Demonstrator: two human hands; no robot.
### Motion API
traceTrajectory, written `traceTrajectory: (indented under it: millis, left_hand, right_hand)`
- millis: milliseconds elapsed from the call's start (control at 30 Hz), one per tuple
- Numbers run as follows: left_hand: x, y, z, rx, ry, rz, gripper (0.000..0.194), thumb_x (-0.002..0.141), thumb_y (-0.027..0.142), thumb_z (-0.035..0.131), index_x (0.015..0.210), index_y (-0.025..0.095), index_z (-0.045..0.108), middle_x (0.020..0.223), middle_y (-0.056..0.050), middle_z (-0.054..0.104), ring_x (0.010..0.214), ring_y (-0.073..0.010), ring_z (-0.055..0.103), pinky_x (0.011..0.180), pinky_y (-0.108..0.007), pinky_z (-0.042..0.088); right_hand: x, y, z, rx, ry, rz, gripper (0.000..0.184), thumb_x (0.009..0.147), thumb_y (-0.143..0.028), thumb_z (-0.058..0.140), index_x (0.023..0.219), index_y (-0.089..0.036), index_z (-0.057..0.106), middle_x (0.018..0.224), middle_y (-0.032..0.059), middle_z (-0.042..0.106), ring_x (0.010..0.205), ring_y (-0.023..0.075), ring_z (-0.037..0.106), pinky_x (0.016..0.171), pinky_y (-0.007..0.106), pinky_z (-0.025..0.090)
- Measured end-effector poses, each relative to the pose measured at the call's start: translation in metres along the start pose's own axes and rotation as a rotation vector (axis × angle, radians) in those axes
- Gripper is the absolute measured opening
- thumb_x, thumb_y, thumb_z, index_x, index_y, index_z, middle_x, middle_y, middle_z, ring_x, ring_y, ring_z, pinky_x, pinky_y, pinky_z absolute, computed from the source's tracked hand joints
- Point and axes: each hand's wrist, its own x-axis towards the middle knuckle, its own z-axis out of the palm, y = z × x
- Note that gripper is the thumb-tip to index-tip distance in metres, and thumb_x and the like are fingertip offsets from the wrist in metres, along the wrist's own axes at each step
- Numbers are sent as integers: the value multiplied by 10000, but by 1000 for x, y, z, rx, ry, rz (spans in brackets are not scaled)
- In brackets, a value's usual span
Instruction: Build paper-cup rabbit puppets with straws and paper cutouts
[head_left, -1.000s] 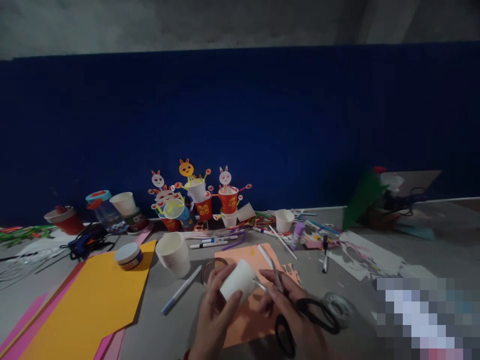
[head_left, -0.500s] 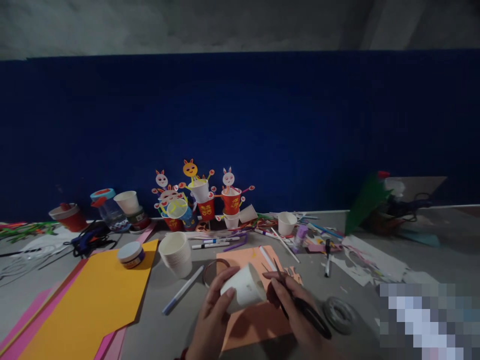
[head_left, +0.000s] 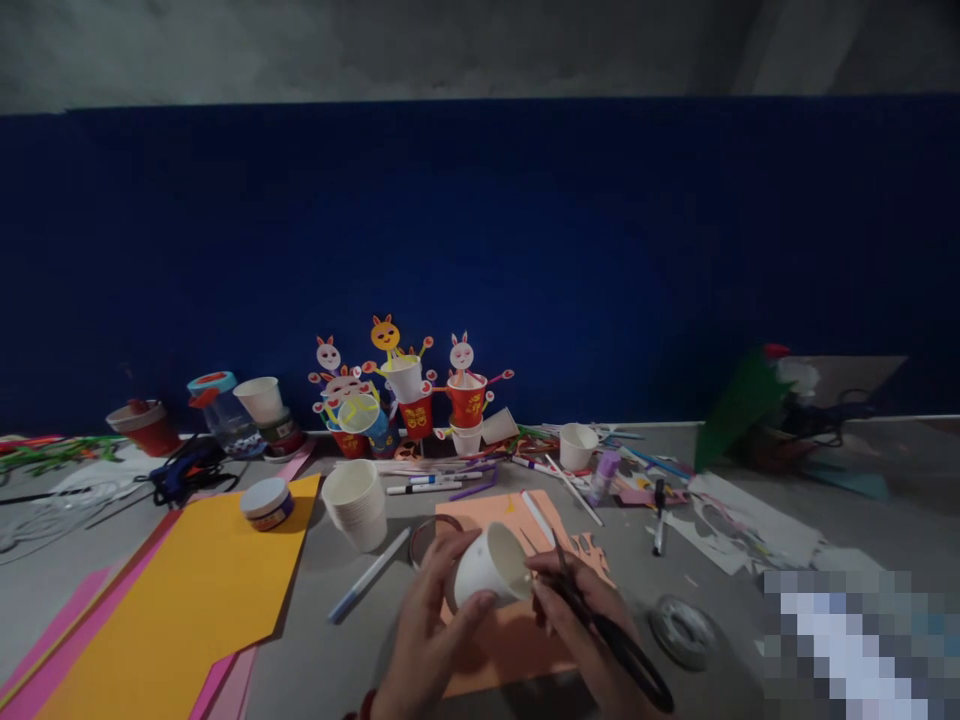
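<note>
A white paper cup (head_left: 487, 570) lies on its side in my left hand (head_left: 435, 620), fingers behind it and thumb across its lower front, its mouth facing right. My right hand (head_left: 581, 615) is closed around black-handled scissors (head_left: 630, 660), whose blades point up and away. Its fingertips are at the cup's rim; whether they pinch the rim I cannot tell. Below both hands lies a sheet of orange paper (head_left: 487, 655) with cut-out edges at its right. To the left stand a stack of white paper cups (head_left: 356, 510) and a capped marker (head_left: 370, 577).
A roll of tape (head_left: 682, 630) lies right of my hands. Yellow card (head_left: 172, 590) with a lidded jar (head_left: 267, 502) covers the left side. Along the back stand decorated cup figures (head_left: 466, 400), loose markers, a purple glue stick (head_left: 604, 475) and paper scraps (head_left: 750, 520).
The cup has turned in my left hand so that its mouth shows more, and my left thumb has shifted along it. My right fingers have come up to the rim, scissors still held.
</note>
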Motion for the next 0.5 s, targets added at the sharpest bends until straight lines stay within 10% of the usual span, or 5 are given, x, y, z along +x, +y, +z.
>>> traceTrajectory:
  millis: [267, 500]
  left_hand:
    - [-4, -24, 8, -276, 108, -365, 508, 890, 600, 571, 1203, 235, 735, 1303, -105, 726, 1282, -339, 605, 1058, -449, 509]
    - [-6, -26, 11, -245, 25, -291, 545, 913, 644, 473, 1174, 248, 740, 1054, -145, 800, 924, -339, 761, 714, -415, 636]
  right_hand:
    - [0, -5, -2, 79, 36, -35, 373, 868, -531, 667, 1082, -233, 735, 817, 49, 702, 700, 196, 665, 669, 281, 555]
    - [-1, -3, 7, -20, 114, -18, 399, 824, -563, 697, 1030, -225, 744, 666, -8, 618, 603, 170, 608, 570, 248, 507]
